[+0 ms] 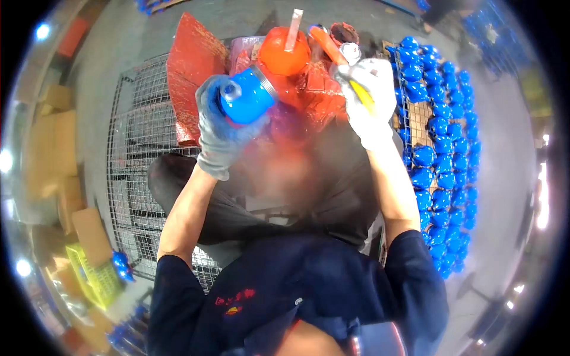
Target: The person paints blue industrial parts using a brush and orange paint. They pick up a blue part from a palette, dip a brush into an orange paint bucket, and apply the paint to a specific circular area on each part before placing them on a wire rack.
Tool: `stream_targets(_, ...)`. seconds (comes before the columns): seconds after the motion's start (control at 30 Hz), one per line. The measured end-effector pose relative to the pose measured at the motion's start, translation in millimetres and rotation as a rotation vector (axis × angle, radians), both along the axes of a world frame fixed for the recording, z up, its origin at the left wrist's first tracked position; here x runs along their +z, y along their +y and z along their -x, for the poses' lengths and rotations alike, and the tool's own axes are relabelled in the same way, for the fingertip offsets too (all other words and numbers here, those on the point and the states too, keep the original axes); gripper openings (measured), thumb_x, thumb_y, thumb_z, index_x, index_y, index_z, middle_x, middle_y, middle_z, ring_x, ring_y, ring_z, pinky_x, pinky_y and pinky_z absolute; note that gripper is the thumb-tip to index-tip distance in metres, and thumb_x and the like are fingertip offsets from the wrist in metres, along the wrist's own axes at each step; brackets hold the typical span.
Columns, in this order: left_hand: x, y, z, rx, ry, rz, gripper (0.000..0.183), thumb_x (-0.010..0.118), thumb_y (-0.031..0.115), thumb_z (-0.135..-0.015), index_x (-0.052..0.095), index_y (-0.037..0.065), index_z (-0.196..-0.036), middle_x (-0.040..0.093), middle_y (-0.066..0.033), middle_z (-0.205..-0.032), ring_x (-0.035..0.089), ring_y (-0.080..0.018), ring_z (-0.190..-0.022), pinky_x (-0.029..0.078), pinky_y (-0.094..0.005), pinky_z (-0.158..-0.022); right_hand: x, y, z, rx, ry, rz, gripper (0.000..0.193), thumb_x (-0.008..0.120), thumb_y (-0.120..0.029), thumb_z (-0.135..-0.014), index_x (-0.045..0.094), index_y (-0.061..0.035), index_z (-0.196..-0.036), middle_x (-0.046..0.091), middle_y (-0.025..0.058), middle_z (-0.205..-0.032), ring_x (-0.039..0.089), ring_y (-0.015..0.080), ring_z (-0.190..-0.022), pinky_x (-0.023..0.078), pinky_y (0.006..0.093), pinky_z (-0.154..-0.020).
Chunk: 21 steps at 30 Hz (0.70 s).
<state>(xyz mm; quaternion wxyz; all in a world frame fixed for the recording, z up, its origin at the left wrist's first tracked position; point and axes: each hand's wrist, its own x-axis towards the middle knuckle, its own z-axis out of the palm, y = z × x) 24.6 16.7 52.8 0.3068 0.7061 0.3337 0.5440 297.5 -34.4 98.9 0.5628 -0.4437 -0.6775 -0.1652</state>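
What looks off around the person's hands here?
The red sheet left of the orange-red pot looks patchy and scuffed, its coating uneven. A hazy reddish blur also veils the lap; cause unclear. The blue part in the left hand shows no plain damage.

Illegible red lettering [234, 296] beside 1 small red-and-yellow emblem [233, 310] on the dark navy shirt [320, 261]
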Motion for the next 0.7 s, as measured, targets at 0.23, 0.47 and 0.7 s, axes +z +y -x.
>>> stream_targets(0.23, 21, -34, -7, -0.23, 0.369, -0.628, 0.074, 0.089, 0.024, -0.075, 0.049, 0.008, -0.135, 0.053, -0.0222, -0.132, 0.064, -0.0403, -0.11, 0.058, -0.0502, -0.089, 100, -40, 28, 0.161, 0.222, 0.525, 0.032, 0.064, -0.033, -0.098, 0.064, -0.002, -0.102, 0.065, 0.0136, -0.077, 0.063, 0.0278, -0.066, 0.049, 0.0379, -0.066)
stream_targets(0.47, 26, -52, -2, -0.366, 0.446, -0.685, 0.062, 0.083, 0.007, -0.072, 0.058, 0.009, -0.129, 0.058, -0.0229, -0.126, 0.062, -0.0419, -0.114, 0.057, -0.0495, -0.094, 125, -58, 19, 0.214, 0.196, 1.047, 0.034, 0.061, -0.034, -0.099, 0.062, -0.0018, -0.111, 0.065, 0.0186, -0.087, 0.062, 0.0324, -0.078, 0.047, 0.0425, -0.076)
stream_targets(0.7, 27, -62, -7, -0.276, 0.451, -0.663, 0.068, 0.086, 0.014, -0.073, 0.053, 0.009, -0.132, 0.054, -0.0205, -0.129, 0.062, -0.0418, -0.116, 0.057, -0.0492, -0.094, 104, -75, 20, 0.268, 0.149, 0.884, 0.034, 0.064, -0.035, -0.098, 0.065, -0.0037, -0.11, 0.067, 0.0134, -0.084, 0.065, 0.0265, -0.075, 0.049, 0.0381, -0.072)
